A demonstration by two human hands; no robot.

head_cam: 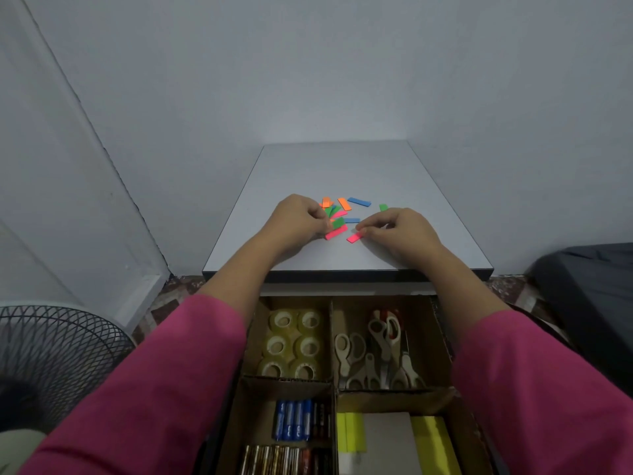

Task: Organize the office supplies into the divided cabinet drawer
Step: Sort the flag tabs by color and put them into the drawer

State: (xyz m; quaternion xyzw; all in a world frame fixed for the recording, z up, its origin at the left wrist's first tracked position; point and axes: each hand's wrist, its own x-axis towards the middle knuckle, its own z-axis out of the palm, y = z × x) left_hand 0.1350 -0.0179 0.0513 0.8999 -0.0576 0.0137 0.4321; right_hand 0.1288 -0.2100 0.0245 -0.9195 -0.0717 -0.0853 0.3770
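Note:
Several small coloured sticky-flag pads (342, 209) in orange, green, blue and pink lie scattered on the white cabinet top (342, 166). My left hand (296, 217) has its fingers curled on a bunch of these pads at the pile's left edge, with a pink pad (336, 232) sticking out below it. My right hand (399, 229) pinches the end of another pink pad (354, 237) lying on the top. Below, the open divided drawer (331, 337) shows cardboard compartments.
The drawer holds tape rolls (293, 342) at back left, scissors (376, 351) at back right, batteries (294, 419) at front left, and yellow and white note pads (394, 440) at front right. A black fan (51, 358) stands at the left, a dark object (592, 303) at the right.

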